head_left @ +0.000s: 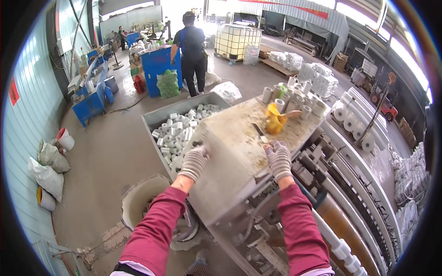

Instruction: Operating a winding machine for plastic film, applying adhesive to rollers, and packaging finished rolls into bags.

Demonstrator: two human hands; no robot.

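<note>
My left hand (194, 162), in a grey-and-white striped glove, is at the left edge of a worn pale worktop (221, 133). Its fingers are curled, and a small dark bit shows at the tips; what it is I cannot make out. My right hand (279, 158), gloved alike, is closed on a small knife (260, 132) over the worktop, dark at its far end and pale near my fingers. Beyond it lies a yellow cloth-like bundle (275, 120). Several grey-white tubes (294, 99) stand at the worktop's far end.
A metal bin (156, 120) full of short white rolls adjoins the worktop on the left, with a round tub (138, 198) nearer me. Machine rollers (343, 216) run along the right. A person (189, 50) stands ahead by a blue cabinet (155, 69).
</note>
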